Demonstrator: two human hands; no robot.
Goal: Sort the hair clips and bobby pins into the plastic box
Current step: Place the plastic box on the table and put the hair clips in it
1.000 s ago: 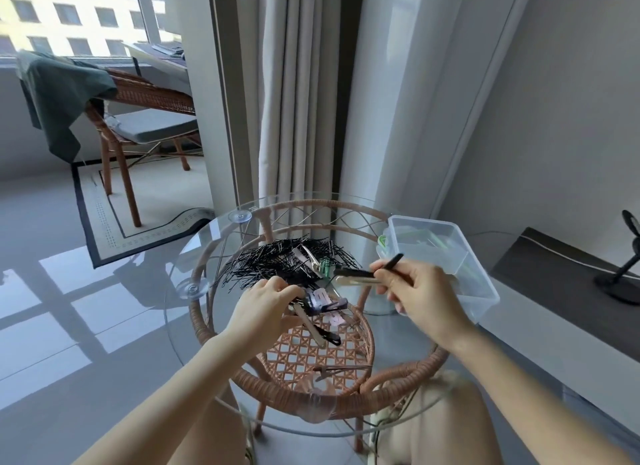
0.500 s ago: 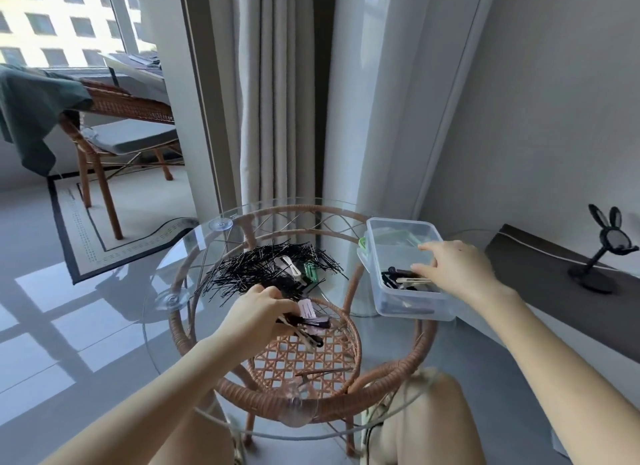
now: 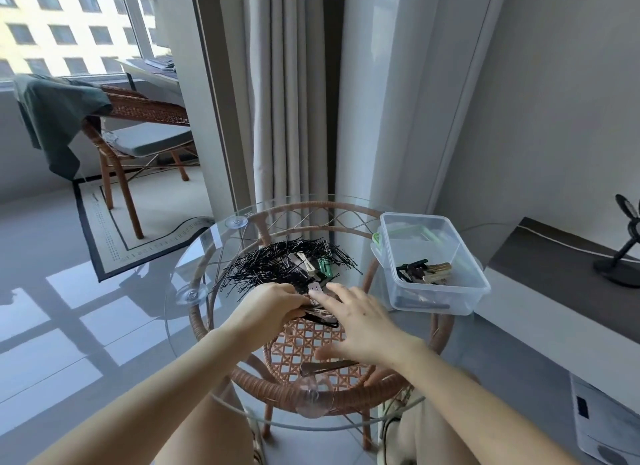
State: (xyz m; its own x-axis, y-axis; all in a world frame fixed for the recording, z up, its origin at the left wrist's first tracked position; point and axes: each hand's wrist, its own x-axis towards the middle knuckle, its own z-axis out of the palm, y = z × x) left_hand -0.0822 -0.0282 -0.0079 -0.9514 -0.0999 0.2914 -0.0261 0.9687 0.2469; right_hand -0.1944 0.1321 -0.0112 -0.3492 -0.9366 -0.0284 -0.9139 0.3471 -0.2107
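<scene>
While the left hand (image 3: 273, 305) keeps its grip clamped on a bunch of clips (image 3: 320, 317) near the pin pile (image 3: 277, 267), the right hand (image 3: 360, 321) reaches in, fingers apart and empty. Loose pins could snag and scatter across the glass bench (image 3: 194, 270), short of the box (image 3: 433, 264) at right.

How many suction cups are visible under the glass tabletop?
3: one suction cup at the far rim, one at the left rim, and one at the near rim closest to the person. Another on the right side may be hidden behind the plastic box.
</scene>
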